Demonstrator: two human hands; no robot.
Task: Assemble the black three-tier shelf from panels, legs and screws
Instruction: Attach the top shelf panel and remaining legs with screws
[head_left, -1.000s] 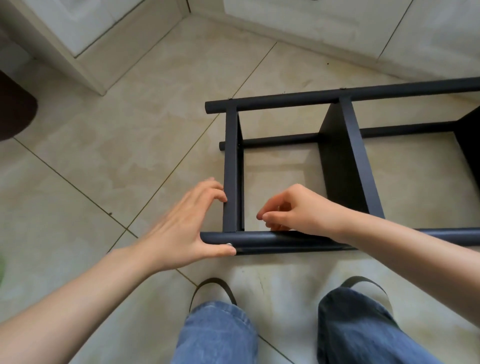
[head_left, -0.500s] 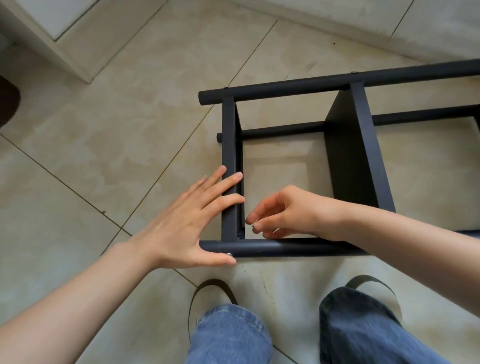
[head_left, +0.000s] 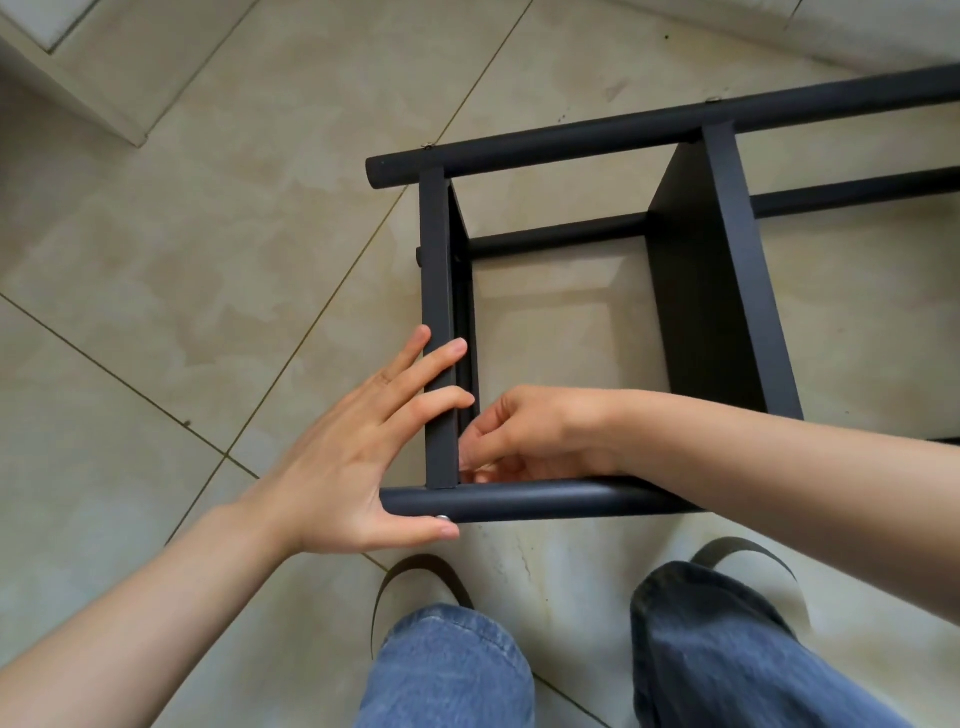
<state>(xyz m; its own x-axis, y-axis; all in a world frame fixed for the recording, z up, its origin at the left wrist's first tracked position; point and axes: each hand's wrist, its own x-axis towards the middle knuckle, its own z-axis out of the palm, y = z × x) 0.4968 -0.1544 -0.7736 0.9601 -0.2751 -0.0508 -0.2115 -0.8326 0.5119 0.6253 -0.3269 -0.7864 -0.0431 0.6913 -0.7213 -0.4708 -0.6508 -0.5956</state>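
Note:
The black shelf lies on its side on the tiled floor. Its near leg (head_left: 545, 500) runs left to right in front of my knees, and the far leg (head_left: 571, 140) lies parallel beyond it. My left hand (head_left: 353, 457) presses straight fingers against the end panel (head_left: 436, 270), with the thumb along the near leg beside a silver screw head (head_left: 442, 517). My right hand (head_left: 535, 436) reaches inside the frame. Its curled fingertips are bunched at the corner where the end panel meets the near leg; anything between them is hidden. A middle panel (head_left: 727, 291) stands to the right.
A lower black leg (head_left: 556, 236) lies on the floor inside the frame. My knees in blue jeans (head_left: 447, 670) and dark-strapped slippers (head_left: 415, 571) are just below the near leg. White cabinet bases (head_left: 104, 104) border the floor at the top left and top right.
My left fingers have straightened and moved up onto the end panel. My right hand has dropped from above the near leg into the inner corner by the panel. The view has moved closer.

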